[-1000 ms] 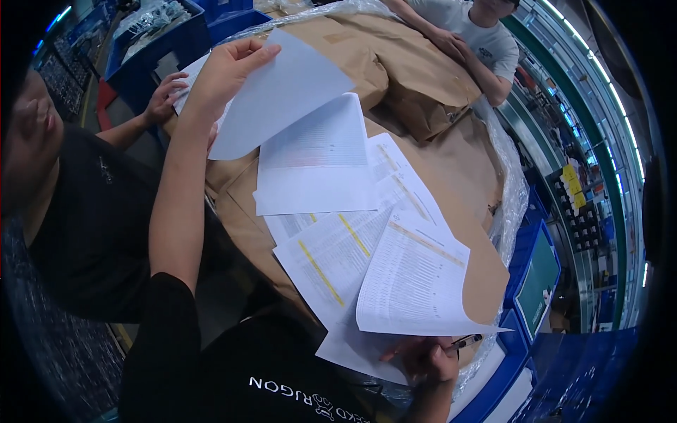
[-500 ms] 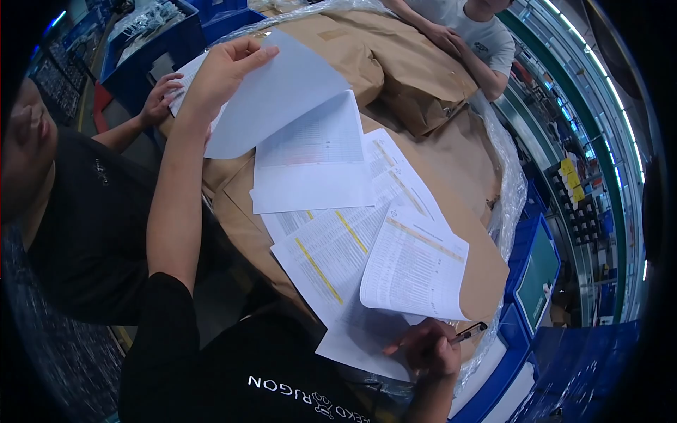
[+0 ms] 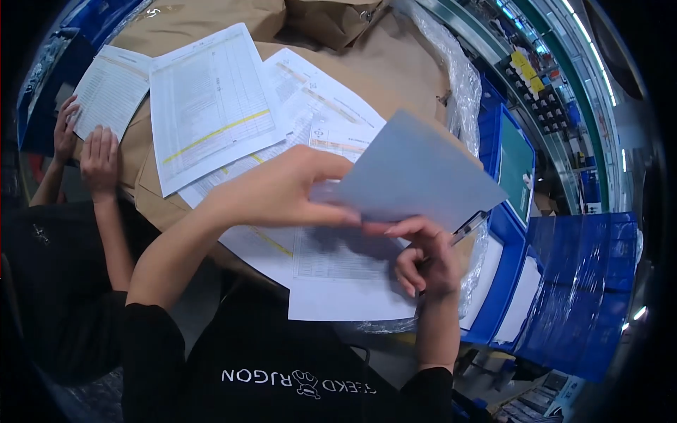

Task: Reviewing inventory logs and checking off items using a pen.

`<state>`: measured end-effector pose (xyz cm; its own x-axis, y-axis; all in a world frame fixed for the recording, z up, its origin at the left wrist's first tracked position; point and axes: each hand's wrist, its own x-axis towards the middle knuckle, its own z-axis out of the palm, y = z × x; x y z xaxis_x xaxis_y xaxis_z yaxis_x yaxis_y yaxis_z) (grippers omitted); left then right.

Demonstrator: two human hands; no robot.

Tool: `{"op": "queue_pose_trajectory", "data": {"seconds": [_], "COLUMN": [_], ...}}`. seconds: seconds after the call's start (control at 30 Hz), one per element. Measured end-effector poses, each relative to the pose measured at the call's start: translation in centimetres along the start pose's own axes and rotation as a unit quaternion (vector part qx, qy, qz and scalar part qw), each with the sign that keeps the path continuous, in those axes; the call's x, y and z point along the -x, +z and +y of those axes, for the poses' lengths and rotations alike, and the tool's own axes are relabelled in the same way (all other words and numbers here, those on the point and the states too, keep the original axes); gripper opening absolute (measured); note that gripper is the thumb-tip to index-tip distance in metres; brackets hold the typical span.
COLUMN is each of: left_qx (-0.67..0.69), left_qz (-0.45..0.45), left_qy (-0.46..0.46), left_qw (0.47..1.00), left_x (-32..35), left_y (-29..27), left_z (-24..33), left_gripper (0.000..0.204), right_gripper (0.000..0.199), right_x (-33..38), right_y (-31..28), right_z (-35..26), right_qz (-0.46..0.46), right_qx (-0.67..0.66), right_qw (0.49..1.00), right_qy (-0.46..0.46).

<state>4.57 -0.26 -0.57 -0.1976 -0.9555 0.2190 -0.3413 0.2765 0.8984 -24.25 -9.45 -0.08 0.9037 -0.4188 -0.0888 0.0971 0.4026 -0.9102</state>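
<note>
Item one, left hand: I logged it raised over the brown-paper-covered table, thumb and fingers pinched closed on the near-left edge of a grey-backed sheet. That sheet stood lifted off the table, tilted, with its plain reverse toward me, above the table's near edge.

Item two, right hand: just below the grey-backed sheet, at the table's near-right edge. Its fingers were curled nearly closed around a pen, whose clip end poked out to the right; the forefinger reached up and touched the sheet's lower edge.

Item three, printed forms: a loose spread lying flat on the table beneath both hands, one white page overhanging the near edge. A large form with a yellow stripe lay toward the table's far-left part, overlapping others.

Item four, another person's hands: at the table's left edge, palms down, beside a further printed page.

Item five, blue crates: right of the table, wrapped in clear film.
</note>
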Motion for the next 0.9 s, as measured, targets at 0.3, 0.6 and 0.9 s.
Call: {"op": "queue_pose_trajectory", "data": {"seconds": [0.3,0.6,0.9], "left_qx": [0.119,0.117,0.132], "left_qz": [0.117,0.173,0.172], "left_qy": [-0.133,-0.069,-0.077], "left_qw": [0.977,0.976,0.973], "left_x": [-0.9,-0.8,-0.7], "left_y": [1.4,2.1,2.1], "left_z": [-2.2,-3.6,-3.8], "left_gripper": [0.025,0.030,0.031], "right_gripper": [0.090,0.019,0.031], "right_x": [2.1,4.3,3.0], "right_y": [0.3,6.5,8.6], "right_z": [0.5,5.3,5.7], "right_qz": [0.065,0.106,0.066], "right_qx": [0.113,0.480,0.581], "right_qw": [0.974,0.848,0.797], "right_qy": [-0.184,-0.199,-0.152]}}
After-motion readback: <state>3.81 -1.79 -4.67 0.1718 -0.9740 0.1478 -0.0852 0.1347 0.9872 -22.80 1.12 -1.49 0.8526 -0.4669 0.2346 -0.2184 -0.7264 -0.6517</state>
